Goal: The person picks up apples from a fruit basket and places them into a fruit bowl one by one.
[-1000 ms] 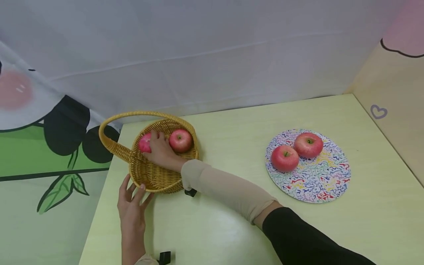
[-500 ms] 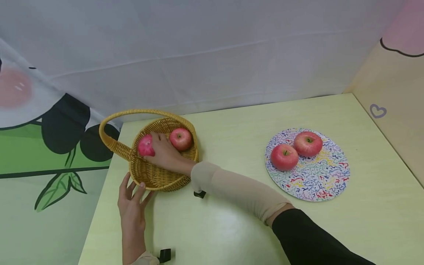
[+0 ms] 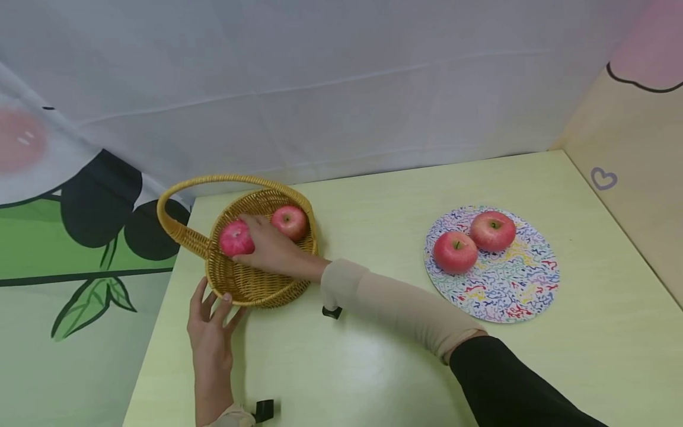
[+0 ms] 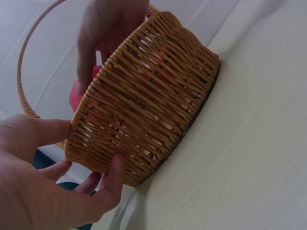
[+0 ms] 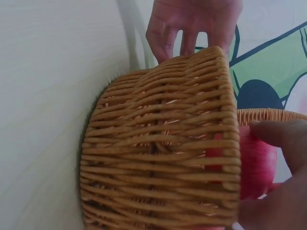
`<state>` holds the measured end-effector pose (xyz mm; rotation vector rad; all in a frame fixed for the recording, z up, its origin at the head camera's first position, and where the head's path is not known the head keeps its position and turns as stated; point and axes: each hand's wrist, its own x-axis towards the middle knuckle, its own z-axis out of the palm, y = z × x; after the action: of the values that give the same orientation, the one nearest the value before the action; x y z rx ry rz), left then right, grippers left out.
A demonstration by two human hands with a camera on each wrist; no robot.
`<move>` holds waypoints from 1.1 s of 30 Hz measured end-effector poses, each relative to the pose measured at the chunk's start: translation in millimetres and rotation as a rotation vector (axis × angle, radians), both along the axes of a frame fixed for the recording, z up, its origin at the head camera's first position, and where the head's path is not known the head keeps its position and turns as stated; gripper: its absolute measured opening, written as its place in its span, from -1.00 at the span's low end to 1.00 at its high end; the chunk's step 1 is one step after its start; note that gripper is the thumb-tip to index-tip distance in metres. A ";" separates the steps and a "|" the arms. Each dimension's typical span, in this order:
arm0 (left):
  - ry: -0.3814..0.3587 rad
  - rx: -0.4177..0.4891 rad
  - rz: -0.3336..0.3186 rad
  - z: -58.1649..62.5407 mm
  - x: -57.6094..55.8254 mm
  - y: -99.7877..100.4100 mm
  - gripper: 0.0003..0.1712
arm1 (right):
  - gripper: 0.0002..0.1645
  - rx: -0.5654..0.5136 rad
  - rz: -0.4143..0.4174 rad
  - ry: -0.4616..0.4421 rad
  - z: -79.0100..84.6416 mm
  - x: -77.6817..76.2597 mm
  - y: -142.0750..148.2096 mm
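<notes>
A wicker basket (image 3: 248,284) with a tall arched handle stands tilted in view at the left of the table. My right hand (image 3: 273,249) reaches into it and grips a pink-red apple (image 3: 235,238), its thumb on the near side. In the right wrist view that apple (image 5: 258,165) shows above the basket rim, partly behind the weave. A second apple (image 3: 290,222) lies in the basket beyond the hand. My left hand (image 3: 210,338) holds the near rim; in the left wrist view its thumb is at the rim and its fingers (image 4: 112,184) touch the outer wall.
A round plate (image 3: 512,290) with colourful squiggles lies to the right, bearing two apples, one nearer (image 3: 455,252) and one farther (image 3: 493,230). A white cloth (image 3: 347,118) rises behind the table (image 3: 373,249). A printed wall panel (image 3: 96,320) stands at the left.
My right hand and forearm have drawn back to the right and slightly toward me, and the gripped apple has shifted a little with them, more of it showing. The left hand stays at the rim.
</notes>
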<state>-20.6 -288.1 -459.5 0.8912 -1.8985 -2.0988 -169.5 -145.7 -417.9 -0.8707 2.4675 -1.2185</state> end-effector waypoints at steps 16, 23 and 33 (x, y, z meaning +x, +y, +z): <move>0.040 0.008 0.005 -0.8 1.9 1.0 -0.21 | 0.05 -0.055 0.027 0.036 10.2 -1.8 34.5; 0.029 0.001 0.006 -0.7 0.7 2.3 -0.21 | 0.05 -0.053 0.032 0.067 16.4 -0.8 47.0; 0.007 0.011 0.014 0.1 -0.8 1.5 -0.22 | 0.05 -0.055 0.104 0.098 35.2 3.5 70.8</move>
<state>-21.5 -286.6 -459.4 0.8956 -1.8744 -2.1035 -166.0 -74.9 -382.7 -1.0836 2.4389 -1.2406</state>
